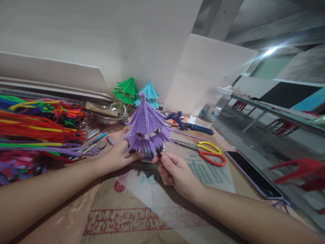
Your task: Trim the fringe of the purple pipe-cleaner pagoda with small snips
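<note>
A purple two-tiered pagoda model [148, 118], its roofs made of pipe cleaners, stands upright in front of me. My left hand [124, 156] grips its base from the left, the fingertips partly hidden behind and under the lower roof. Pinched in my right hand [172, 169] is a thin dark tool [158, 153], whose tip reaches the lower roof's right front edge. What kind of tool it is cannot be made out. Red-and-yellow-handled scissors [203, 149] lie to the right of the model. Behind it stand a green pagoda model [126, 89] and a light blue one [149, 90].
Bundles of coloured pipe cleaners [38, 125] fill the left side. A metal bowl [108, 117], a blue glue gun [176, 118], dark-handled pliers [198, 128] and a clear water bottle [213, 108] sit farther back. A phone [254, 174] lies along the table's right edge.
</note>
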### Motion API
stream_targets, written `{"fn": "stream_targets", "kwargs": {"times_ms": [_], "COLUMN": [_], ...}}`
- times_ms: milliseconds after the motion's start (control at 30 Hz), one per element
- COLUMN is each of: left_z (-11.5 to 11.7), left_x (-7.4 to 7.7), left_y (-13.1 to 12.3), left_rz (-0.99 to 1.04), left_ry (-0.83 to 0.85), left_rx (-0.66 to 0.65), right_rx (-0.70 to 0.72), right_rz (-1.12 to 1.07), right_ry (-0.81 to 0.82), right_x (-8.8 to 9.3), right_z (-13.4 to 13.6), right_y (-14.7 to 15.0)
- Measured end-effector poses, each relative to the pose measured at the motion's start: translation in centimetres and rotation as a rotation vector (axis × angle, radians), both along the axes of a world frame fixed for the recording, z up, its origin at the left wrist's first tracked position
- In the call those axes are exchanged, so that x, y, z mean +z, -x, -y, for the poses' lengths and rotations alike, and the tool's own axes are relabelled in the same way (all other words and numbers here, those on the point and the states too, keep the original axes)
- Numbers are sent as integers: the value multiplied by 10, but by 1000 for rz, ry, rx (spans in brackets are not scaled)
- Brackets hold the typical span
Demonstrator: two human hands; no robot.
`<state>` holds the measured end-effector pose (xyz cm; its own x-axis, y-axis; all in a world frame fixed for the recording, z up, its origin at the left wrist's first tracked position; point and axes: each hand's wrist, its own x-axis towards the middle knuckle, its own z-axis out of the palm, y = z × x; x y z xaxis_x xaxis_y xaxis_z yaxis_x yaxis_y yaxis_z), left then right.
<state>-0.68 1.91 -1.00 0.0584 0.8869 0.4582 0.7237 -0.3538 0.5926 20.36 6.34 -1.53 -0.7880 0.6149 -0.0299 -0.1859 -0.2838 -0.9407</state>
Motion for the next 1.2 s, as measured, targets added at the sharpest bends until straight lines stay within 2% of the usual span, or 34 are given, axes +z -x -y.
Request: {"fn": "stream_targets", "kwargs": {"times_ms": [433,667,800,933,1067,1200], "left_z": [3,5,6,6,5,5], "left_x": [-1,-5,-3,1,3,3], "left_y": [1,3,2,0,-3,-6], "left_rz": [30,61,78,3,-115,-202], "left_ry": [44,84,84,7,-38,-90], "left_rx": [17,98,73,18,-69,-49], "right_rx": [-7,2,-13,-88,-98,-82], "right_rz": [-14,11,1,19,11,12], "right_ry": [61,39,-26,-122,-90,-77], "right_x": [-3,-4,-4,-3,-4,-5], "right_z": [0,1,1,0,-1,0], "right_y": [4,6,6,7,8,8]}}
